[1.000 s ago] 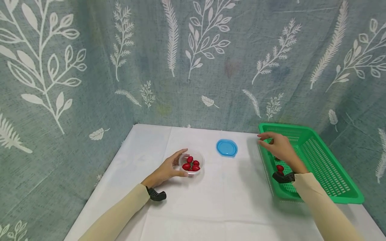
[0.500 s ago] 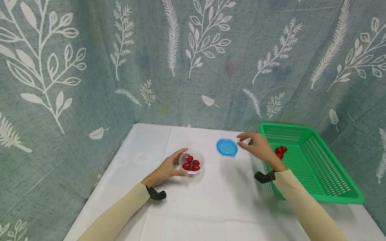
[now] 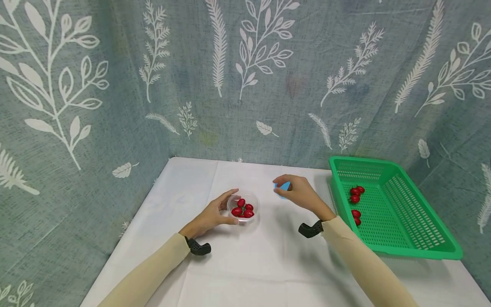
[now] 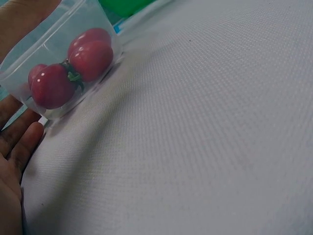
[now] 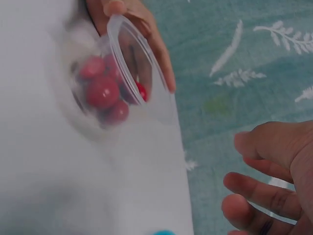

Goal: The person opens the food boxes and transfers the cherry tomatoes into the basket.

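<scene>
My left hand [image 3: 210, 217] holds a clear plastic container [image 3: 256, 207] upright on the table, thumb on the near side and fingers round the far side. Several red cherry tomatoes [image 4: 91, 60] with green stems lie in the container. My right hand [image 3: 301, 194] hovers over a blue lid [image 3: 284, 186], partly hiding it. Its fingers are loosely bent and apart, with nothing between them in the right wrist view. There the lid shows only as a blue sliver at the bottom edge.
A green perforated basket [image 3: 406, 217] stands at the right of the table, several cherry tomatoes [image 3: 355, 192] along its left side. White cloth [image 3: 245, 260] covers the table. A patterned grey-green curtain [image 3: 230, 115] hangs behind and at both sides.
My right hand has moved left, from over the green basket to over the blue lid. The left hand and the container have stayed in place.
</scene>
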A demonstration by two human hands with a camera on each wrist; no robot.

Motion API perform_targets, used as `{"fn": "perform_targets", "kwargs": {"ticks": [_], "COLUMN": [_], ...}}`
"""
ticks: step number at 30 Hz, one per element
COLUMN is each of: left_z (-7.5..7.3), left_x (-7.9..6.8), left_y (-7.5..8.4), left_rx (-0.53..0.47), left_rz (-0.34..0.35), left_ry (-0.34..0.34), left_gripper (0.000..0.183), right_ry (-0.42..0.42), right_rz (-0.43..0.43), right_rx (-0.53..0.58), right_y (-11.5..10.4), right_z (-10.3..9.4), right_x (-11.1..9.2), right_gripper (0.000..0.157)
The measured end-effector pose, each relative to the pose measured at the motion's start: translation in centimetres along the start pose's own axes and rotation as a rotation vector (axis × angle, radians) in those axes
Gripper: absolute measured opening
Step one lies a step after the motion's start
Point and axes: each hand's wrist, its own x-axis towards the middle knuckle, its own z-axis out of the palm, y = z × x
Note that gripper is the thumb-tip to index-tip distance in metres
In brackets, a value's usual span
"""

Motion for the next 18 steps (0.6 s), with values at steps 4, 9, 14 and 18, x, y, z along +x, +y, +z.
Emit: {"fn": "perform_targets", "kwargs": {"ticks": [4, 9, 14, 18], "left_z": [0.0, 0.0, 0.1, 0.1], "left_x": [0.1, 0.1, 0.0, -0.1], "left_y": [-0.1, -0.1, 0.1, 0.3], "left_rx": [-0.008, -0.021, -0.027, -0.024], "left_rz": [-0.009, -0.019, -0.030, -0.030], "left_ry": [0.005, 0.005, 0.001, 0.000], "left_gripper": [0.104, 0.104, 0.103, 0.102], "right_ry": [-0.029, -0.067, -0.121, -0.165], "right_rz": [-0.041, -0.092, -0.120, -0.128], "right_rx": [0.001, -0.024, -0.021, -0.025], "right_y": [-0.8, -1.7, -2.4, -2.6], "right_z": [1.8, 3.6, 4.9, 5.7], "right_x": [0.7, 1.3, 1.5, 1.7], "right_gripper": [0.025, 0.026, 0.026, 0.028]}}
